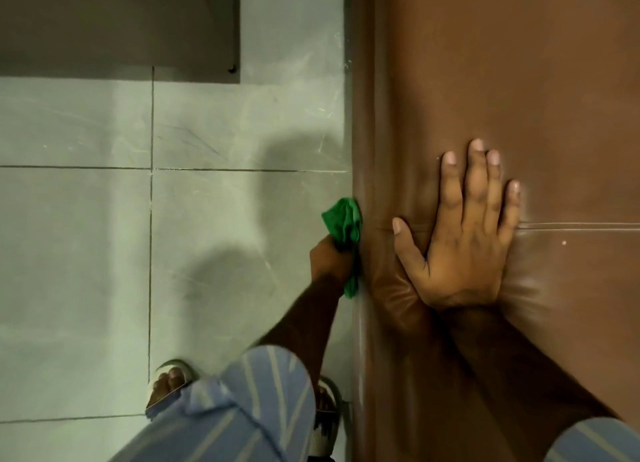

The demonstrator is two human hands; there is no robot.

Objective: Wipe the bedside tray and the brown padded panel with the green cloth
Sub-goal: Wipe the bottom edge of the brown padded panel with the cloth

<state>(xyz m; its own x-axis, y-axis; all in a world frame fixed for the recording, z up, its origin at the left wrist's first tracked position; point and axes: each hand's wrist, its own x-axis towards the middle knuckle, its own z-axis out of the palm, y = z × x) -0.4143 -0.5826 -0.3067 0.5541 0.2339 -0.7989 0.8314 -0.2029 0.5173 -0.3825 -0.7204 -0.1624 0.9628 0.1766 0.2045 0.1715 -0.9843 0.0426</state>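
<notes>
The brown padded panel [519, 80] fills the right half of the view, with a horizontal seam across it. My right hand [465, 239] lies flat on the panel over that seam, fingers spread and pointing up. My left hand [330, 257] is closed around the bunched green cloth [343, 224] and presses it against the panel's rounded left edge, low down by the floor. A strip of cloth hangs below my fist. The bedside tray cannot be picked out for certain.
Grey floor tiles [207, 219] with dark grout lines cover the left half. A dark brown piece of furniture [117, 25] overhangs the top left corner. My sandalled feet [169, 383] and striped blue clothing [242, 409] show at the bottom.
</notes>
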